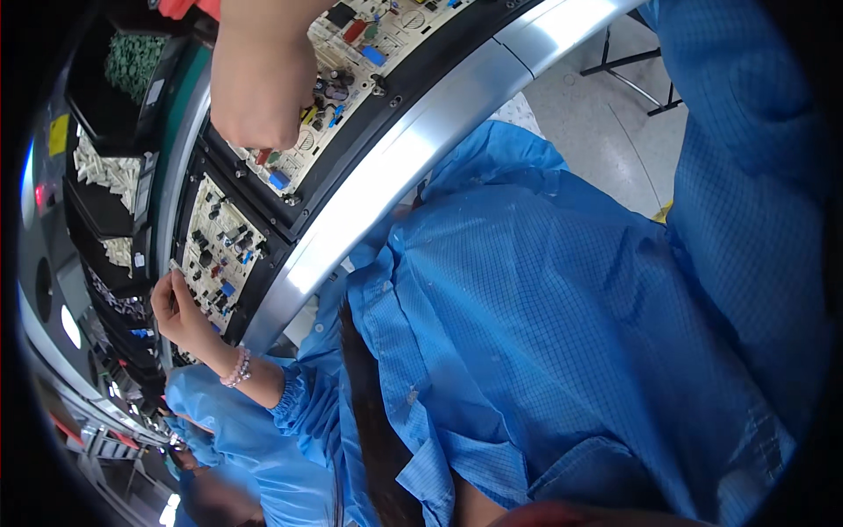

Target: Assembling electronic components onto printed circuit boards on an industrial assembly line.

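Note:
My right hand reaches in from the top edge, closed, over a large cream circuit board in a black frame. Its fingertips are turned down and hidden, so anything in them cannot be seen. Blue, red and black components stand on that board. Further left, my left hand, with a beaded bracelet on the wrist, is at the outer edge of a smaller circuit board. Its thumb and finger are pinched together at the tips; a tiny pale bit shows there, too small to name.
Black bins along the left hold green parts, white parts and other small parts. A shiny metal rail runs between the boards and my blue smock. Another person in blue is at lower left. Metal stool legs stand at upper right.

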Demonstrator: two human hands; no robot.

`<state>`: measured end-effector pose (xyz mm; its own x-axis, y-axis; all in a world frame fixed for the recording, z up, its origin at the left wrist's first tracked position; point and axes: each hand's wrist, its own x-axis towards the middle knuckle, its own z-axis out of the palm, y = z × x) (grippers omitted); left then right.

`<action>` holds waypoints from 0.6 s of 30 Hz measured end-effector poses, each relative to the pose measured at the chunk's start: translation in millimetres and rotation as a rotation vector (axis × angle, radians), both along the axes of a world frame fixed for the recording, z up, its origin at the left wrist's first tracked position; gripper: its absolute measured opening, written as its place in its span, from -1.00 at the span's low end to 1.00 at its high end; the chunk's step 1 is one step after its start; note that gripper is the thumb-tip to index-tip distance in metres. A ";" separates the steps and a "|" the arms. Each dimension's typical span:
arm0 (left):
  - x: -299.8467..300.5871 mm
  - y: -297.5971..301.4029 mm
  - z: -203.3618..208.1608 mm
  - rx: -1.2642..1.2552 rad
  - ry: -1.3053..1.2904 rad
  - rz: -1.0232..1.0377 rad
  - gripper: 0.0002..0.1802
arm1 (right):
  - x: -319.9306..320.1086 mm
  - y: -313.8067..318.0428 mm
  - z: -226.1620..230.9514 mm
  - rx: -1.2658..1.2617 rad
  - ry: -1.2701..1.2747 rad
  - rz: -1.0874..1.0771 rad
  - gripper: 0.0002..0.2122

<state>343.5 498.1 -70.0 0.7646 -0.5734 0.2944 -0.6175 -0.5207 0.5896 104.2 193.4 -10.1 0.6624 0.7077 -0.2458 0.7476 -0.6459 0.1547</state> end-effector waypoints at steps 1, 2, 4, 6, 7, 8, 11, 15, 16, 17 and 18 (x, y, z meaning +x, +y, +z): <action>0.3 -2.2 1.6 0.033 -0.017 0.026 -0.76 | -1.6 6.6 3.6 -0.003 -0.001 -0.016 -0.85; 1.1 -5.0 1.0 -0.015 -0.014 -0.023 -0.77 | -3.9 3.3 2.8 -0.008 0.000 -0.029 -0.84; 0.1 -14.0 5.1 -0.008 -0.029 -0.036 -0.77 | -6.4 -5.8 2.4 -0.025 0.002 -0.056 -0.83; -2.4 -15.4 7.8 -0.020 -0.014 -0.023 -0.79 | -10.2 -6.8 6.3 -0.044 0.004 -0.062 -0.81; -3.0 -17.5 10.5 -0.025 -0.021 -0.016 -0.79 | -8.2 -1.4 10.1 -0.058 0.002 -0.062 -0.81; -4.5 -16.0 13.5 -0.015 -0.037 -0.023 -0.79 | -8.4 14.5 20.0 -0.076 -0.002 -0.052 -0.80; -4.6 -5.2 17.4 0.032 -0.151 -0.109 -0.84 | 12.6 -5.9 10.5 -0.153 -0.041 0.004 -0.78; -0.2 16.7 7.6 -0.003 -0.048 -0.035 -0.90 | 53.1 -78.6 3.6 0.403 -0.450 -0.250 -0.86; -0.2 21.2 4.2 -0.014 -0.072 -0.017 -0.91 | 43.3 -95.1 23.0 0.297 -0.513 -0.423 -0.84; -0.2 26.9 0.2 -0.018 -0.094 0.003 -0.92 | 41.1 -117.4 19.4 0.423 -0.638 -0.583 -0.83; 4.0 38.5 -4.1 -0.042 -0.107 0.024 -0.92 | 45.3 -142.9 11.4 0.561 -0.759 -0.734 -0.83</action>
